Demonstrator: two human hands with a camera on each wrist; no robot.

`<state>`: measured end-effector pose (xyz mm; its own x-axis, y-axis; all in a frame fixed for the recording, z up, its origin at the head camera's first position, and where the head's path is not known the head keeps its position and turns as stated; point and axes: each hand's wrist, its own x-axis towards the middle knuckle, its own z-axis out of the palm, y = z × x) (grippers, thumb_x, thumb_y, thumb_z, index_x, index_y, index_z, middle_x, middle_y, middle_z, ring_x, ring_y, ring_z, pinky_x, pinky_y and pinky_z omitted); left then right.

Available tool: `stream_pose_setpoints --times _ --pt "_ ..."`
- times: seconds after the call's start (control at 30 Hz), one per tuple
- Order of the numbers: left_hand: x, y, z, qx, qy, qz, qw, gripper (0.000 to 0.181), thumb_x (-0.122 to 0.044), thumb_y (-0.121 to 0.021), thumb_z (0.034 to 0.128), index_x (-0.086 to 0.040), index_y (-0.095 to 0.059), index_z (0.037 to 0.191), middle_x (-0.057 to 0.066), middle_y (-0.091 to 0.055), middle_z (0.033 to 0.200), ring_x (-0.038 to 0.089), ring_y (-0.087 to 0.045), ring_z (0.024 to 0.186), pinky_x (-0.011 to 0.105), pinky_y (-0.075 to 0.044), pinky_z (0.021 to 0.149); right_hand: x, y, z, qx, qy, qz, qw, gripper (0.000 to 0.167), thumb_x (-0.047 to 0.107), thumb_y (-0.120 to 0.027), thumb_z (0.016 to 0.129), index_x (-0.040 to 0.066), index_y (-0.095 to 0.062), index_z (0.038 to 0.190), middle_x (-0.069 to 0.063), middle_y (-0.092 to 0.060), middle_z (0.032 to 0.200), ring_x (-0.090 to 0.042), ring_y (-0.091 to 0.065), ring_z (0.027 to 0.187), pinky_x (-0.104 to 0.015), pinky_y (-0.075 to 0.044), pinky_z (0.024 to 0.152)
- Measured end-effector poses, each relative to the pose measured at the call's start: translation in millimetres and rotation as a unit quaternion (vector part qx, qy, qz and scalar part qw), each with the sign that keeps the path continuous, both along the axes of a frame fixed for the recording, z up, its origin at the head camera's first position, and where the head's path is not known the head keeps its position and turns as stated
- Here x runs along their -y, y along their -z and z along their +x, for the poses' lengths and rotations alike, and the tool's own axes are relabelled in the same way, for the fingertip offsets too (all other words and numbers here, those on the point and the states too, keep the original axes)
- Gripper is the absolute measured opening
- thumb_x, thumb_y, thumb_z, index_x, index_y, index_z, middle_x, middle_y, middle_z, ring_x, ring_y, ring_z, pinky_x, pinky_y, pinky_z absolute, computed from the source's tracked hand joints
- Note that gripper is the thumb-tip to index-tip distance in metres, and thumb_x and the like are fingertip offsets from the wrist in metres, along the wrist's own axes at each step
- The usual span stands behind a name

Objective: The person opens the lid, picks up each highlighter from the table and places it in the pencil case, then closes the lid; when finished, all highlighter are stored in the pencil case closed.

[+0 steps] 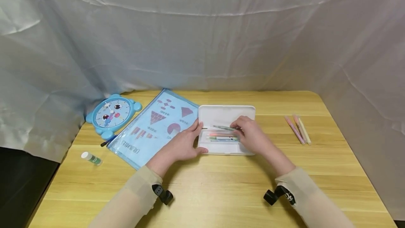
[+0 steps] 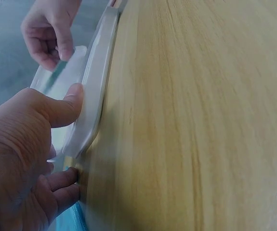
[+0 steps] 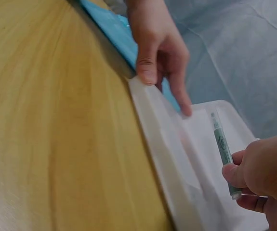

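Observation:
A white pencil case [image 1: 227, 112] lies with its lid folded back, several pens [image 1: 221, 138] inside its tray. My left hand [image 1: 185, 143] grips the case's left end, thumb on the near edge and fingers farther back along the side. Between the thumb and fingers of my right hand [image 1: 251, 134] is a green marker pen [image 3: 223, 149] with a clear end, held above the open case. In the left wrist view, part of that marker [image 2: 56, 76] shows beyond the left thumb, blurred.
Left of the case lies a blue printed folder [image 1: 148, 133], with a blue toy clock [image 1: 112, 115] and a glue stick [image 1: 91, 158] farther left. Pink and yellow pens [image 1: 299, 130] lie on the right. A grey curtain [image 1: 202, 45] hangs behind the table.

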<state>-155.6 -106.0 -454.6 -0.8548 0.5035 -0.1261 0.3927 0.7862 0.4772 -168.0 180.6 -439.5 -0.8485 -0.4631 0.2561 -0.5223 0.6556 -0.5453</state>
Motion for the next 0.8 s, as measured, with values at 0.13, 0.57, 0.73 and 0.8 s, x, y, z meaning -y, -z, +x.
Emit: stream_pose_setpoints --times 0.13,0.57,0.73,0.8 --pt "-0.3 0.4 -0.9 0.002 0.002 -0.001 1.0000 0.105 -0.053 -0.078 0.0935 -0.007 -0.020 0.168 0.012 -0.008 0.175 0.038 -0.040 0.149 0.046 -0.040 0.117 6.6 8.0 -0.5 0.011 0.010 0.024 0.9996 0.013 -0.006 -0.075 0.094 0.000 -0.076 0.105 -0.008 -0.070 0.103 -0.028 -0.065 0.101 -0.048 -0.056 0.093" --pt "0.1 0.4 0.2 0.000 0.002 0.001 1.0000 0.105 -0.052 -0.078 0.0936 -0.006 -0.021 0.168 0.014 -0.010 0.175 0.039 -0.041 0.148 0.047 -0.041 0.117 15.7 21.6 -2.8 -0.020 0.010 0.058 0.9981 0.016 -0.011 -0.075 0.092 -0.001 -0.080 0.104 -0.006 -0.066 0.100 -0.025 -0.062 0.100 -0.041 -0.057 0.091" --pt "0.3 0.4 0.1 0.001 0.000 0.000 1.0000 0.105 -0.052 -0.078 0.0934 -0.006 -0.020 0.168 0.013 -0.009 0.175 0.039 -0.040 0.149 0.047 -0.040 0.117 16.4 21.7 -1.7 -0.022 0.014 0.074 0.9969 0.017 -0.010 -0.075 0.092 -0.003 -0.082 0.106 -0.004 -0.063 0.097 -0.023 -0.059 0.096 -0.040 -0.057 0.086" --pt "0.4 0.0 0.5 0.001 0.000 0.001 1.0000 0.105 -0.052 -0.078 0.0935 -0.006 -0.021 0.168 0.013 -0.009 0.175 0.039 -0.040 0.149 0.047 -0.040 0.117 16.3 21.3 -0.9 -0.023 0.014 0.079 0.9965 0.018 -0.010 -0.075 0.091 -0.003 -0.083 0.106 -0.005 -0.063 0.097 -0.024 -0.060 0.095 -0.040 -0.057 0.086"
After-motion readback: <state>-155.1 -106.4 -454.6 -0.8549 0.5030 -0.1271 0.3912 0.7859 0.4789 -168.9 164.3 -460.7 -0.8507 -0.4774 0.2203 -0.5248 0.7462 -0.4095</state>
